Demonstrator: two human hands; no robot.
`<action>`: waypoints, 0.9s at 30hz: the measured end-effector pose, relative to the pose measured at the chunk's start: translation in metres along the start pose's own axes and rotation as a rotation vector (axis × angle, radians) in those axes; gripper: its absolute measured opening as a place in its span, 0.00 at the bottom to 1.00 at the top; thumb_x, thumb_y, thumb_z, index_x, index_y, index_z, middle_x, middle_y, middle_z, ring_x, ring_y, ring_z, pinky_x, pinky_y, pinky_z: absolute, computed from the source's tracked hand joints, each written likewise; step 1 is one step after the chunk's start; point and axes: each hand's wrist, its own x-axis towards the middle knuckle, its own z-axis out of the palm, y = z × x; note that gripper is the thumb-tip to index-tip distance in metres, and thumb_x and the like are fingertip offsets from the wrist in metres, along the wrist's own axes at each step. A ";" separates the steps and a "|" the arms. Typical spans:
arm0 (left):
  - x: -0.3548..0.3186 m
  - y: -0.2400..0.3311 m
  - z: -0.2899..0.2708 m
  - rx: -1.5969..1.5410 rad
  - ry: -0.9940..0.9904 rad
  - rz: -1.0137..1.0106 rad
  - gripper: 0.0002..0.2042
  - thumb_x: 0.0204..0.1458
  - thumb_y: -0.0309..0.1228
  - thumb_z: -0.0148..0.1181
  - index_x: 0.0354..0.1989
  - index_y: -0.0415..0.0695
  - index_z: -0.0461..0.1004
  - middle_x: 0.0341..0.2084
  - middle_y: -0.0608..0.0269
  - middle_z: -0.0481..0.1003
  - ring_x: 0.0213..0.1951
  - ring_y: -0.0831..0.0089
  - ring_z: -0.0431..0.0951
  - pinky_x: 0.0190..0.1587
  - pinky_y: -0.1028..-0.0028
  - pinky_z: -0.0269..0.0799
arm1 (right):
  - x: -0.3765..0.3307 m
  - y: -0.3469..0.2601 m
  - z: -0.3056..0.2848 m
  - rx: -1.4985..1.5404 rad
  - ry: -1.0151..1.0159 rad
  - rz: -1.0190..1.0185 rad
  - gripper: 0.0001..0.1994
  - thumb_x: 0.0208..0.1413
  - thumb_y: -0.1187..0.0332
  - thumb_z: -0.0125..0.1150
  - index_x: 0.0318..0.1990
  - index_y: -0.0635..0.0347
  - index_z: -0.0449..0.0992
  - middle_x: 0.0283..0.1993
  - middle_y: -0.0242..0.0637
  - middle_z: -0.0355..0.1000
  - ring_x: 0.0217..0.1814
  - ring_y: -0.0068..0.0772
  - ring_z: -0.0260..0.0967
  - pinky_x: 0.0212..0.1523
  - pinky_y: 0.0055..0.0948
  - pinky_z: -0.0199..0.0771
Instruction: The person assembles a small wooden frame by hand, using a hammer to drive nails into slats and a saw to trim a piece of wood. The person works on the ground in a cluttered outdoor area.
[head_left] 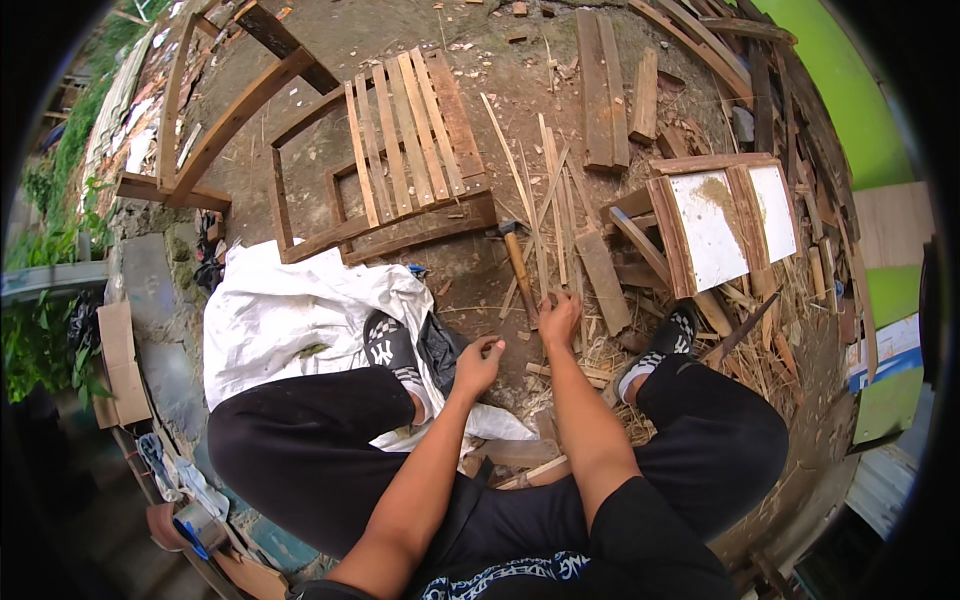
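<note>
A person's loosely curled left hand (pixel 480 367) and right hand (pixel 561 318), any grip unclear, could catch splinters if dragged along thin, pale-brown wooden strips (pixel 556 215).

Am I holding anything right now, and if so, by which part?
Your right hand is at the near ends of thin wood strips; whether it grips them can't be told. Nothing shows clearly in your left hand.

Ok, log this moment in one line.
left hand: curled, contents unclear | right hand: by thin wood strips, hold unclear | hammer: beside right hand | slatted wooden frame: ahead, left
</note>
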 end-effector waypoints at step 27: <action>0.008 -0.002 0.012 -0.016 -0.033 -0.054 0.23 0.65 0.46 0.61 0.57 0.40 0.81 0.50 0.47 0.83 0.55 0.59 0.83 0.59 0.65 0.73 | 0.045 0.002 0.012 -0.208 0.141 0.178 0.19 0.63 0.63 0.68 0.60 0.53 0.79 0.64 0.42 0.62 0.69 0.49 0.58 0.67 0.51 0.64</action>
